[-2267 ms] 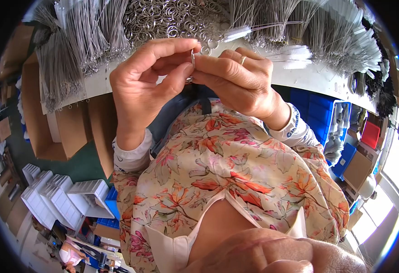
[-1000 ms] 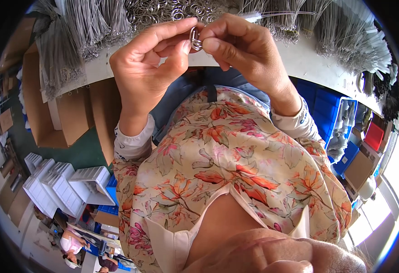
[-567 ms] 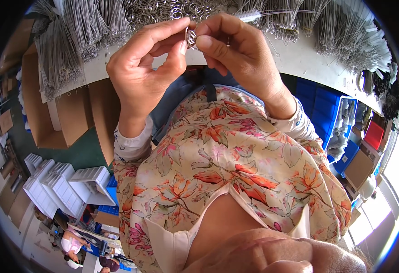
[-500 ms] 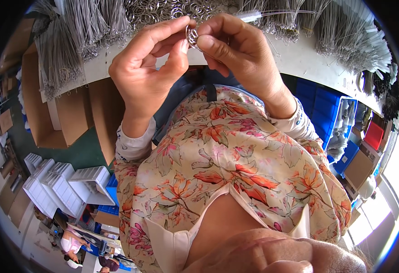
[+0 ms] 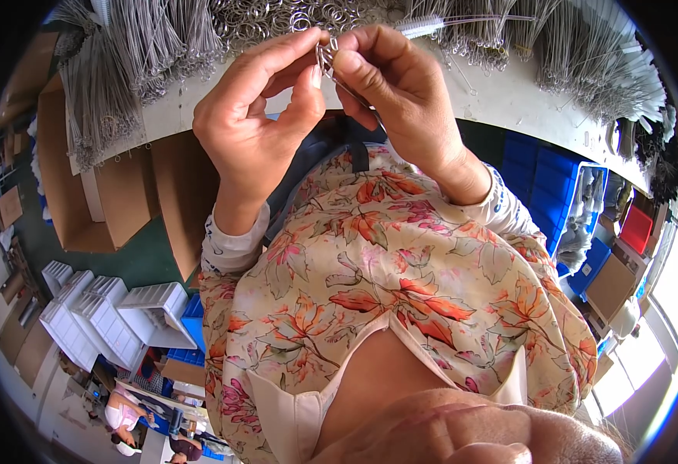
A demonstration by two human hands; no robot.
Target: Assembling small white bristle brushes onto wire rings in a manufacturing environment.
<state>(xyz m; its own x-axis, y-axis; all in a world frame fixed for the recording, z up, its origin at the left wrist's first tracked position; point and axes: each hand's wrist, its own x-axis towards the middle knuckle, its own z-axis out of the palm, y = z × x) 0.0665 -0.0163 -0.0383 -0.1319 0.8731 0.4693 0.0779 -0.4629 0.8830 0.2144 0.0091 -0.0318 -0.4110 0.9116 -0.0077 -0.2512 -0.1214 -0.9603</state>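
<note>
Close together above the table's near edge, my two hands meet at a shiny metal ring (image 5: 322, 59). My left hand (image 5: 255, 124) pinches this ring between thumb and forefinger, its other fingers curled behind. Thumb and bent forefinger of my right hand (image 5: 410, 97) close on small metal loops (image 5: 333, 48) touching the ring; the fingers partly hide them. Just beyond lies a heap of loose metal rings (image 5: 277, 15). To its left are bundles of looped wire stems (image 5: 107, 100); to its right are more wire-stemmed brushes (image 5: 586, 66), one with white bristles (image 5: 422, 29) lying crosswise.
The white tabletop (image 5: 524, 112) curves across in front of me. Below it on the left stand open cardboard boxes (image 5: 91, 220) and white plastic crates (image 5: 103, 309); a blue crate (image 5: 544, 189) is on the right. Other people (image 5: 122, 414) are in the far lower left.
The metal ring has turned to a more edge-on angle. My right hand has tilted and shifted slightly, and my left hand has moved a little to the right.
</note>
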